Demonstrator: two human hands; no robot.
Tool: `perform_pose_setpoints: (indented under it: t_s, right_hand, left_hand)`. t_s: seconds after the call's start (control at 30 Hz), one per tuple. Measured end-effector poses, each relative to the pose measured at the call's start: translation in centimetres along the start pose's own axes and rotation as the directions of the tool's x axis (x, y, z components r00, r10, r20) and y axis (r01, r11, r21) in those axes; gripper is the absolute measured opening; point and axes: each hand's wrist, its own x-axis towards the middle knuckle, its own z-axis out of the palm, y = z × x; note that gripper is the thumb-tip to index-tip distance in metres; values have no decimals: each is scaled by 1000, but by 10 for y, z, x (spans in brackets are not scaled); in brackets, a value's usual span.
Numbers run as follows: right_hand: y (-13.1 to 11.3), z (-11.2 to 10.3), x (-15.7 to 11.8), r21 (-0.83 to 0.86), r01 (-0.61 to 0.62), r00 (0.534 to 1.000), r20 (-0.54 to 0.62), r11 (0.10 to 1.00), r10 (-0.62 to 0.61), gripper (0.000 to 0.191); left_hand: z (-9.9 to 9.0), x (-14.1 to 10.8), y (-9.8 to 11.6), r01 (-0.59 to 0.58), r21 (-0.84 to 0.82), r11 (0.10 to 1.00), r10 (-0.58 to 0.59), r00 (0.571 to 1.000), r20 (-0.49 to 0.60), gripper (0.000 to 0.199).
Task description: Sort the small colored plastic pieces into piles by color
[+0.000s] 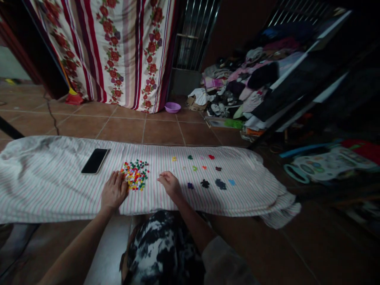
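Left of center, the left hand (114,190) lies flat against the colored pieces (135,175); at center, the right hand (170,184) is narrowed, contents indeterminable.

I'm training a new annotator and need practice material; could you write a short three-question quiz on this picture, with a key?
1. Which hand is nearest the mixed pile of colored pieces? A) right B) left
2. True or false: the phone lies on the striped cloth.
3. Fill in the color: the bowl on the tiled floor is ____.

Key: 1. B, the left hand; 2. true; 3. purple.
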Motion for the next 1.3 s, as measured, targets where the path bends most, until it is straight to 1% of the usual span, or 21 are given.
perform_pose_setpoints:
  t_s: [0.07,0.13,0.23,0.33,0.4,0.47,0.53,0.6,0.67,0.77,0.83,0.9,1.03,1.1,1.2,1.3]
  right_hand:
    - [0,-18,-7,15,-42,998,-39,999,43,20]
    - [3,-39,-14,-2,-92,991,-102,996,92,21]
    - [14,-76,-25,-63,-124,971,-212,990,108,25]
    - [30,-111,-40,-128,-168,938,-325,977,119,31]
    - [40,-131,-50,-160,-215,910,-392,963,138,34]
    - [47,-148,-58,-161,-251,885,-438,955,158,34]
    - [51,-163,-62,-127,-263,863,-475,956,175,33]
    - [54,-178,-60,-90,-258,848,-499,962,181,32]
    - [55,-195,-54,-93,-246,826,-540,965,158,30]
    - [55,-220,-37,-197,-232,790,-609,953,66,29]
    - [56,-236,-23,-291,-260,776,-630,921,20,28]
    - [58,-250,-9,-394,-311,777,-629,865,-7,26]
    - [62,-270,19,-586,-373,808,-586,719,-59,26]
    - [63,-275,32,-656,-388,829,-555,647,-65,27]
    - [63,-278,47,-743,-383,875,-483,549,-44,27]
    - [63,-279,59,-801,-380,903,-429,463,1,27]
  left_hand:
    - [-2,0,1,-15,21,1000,15,1000,3,21]
    - [-2,0,0,-30,37,999,30,1000,5,22]
    - [-1,-1,-2,-41,40,998,41,999,1,22]
    - [1,-2,-4,-43,45,998,44,999,-10,21]
    - [1,-2,-5,-69,53,996,70,997,-15,19]
    - [-2,0,-5,-106,64,992,108,994,-23,17]
    - [-5,2,-4,-131,83,988,134,990,-37,17]
    - [-9,3,-2,-128,111,986,134,990,-47,17]
    - [-12,4,0,-106,138,985,113,992,-47,17]
    - [-15,5,2,-73,153,985,78,997,-25,16]
    - [-16,5,3,-60,168,984,61,998,-4,16]
    - [-18,5,3,-65,195,979,63,998,14,17]
    - [-19,7,3,-94,236,967,83,995,57,23]
    - [-19,7,3,-87,249,965,65,994,93,26]
    - [-19,7,2,-77,281,956,36,988,150,28]
    - [-17,6,2,-78,322,943,25,986,166,31]
